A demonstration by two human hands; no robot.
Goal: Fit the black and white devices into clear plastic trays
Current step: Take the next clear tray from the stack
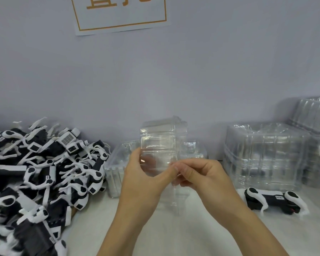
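Left hand (142, 174) and right hand (198, 174): both pinch one clear tray (161, 145), held upright above the tabletop (174, 233) middle. Behind it, one open bin (114, 169). Left edge: heaped devices (35, 172), uncountable; right edge: one loose device (273, 200) before two tray stacks (262, 154).

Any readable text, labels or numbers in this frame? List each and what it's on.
Wall sign: orange characters inside an orange border, cut off by the frame's top edge; unreadable.
Lone device on the table: small white label, too blurred to read.
Device pile: several small white labels, too small to read.
Nothing else legible.
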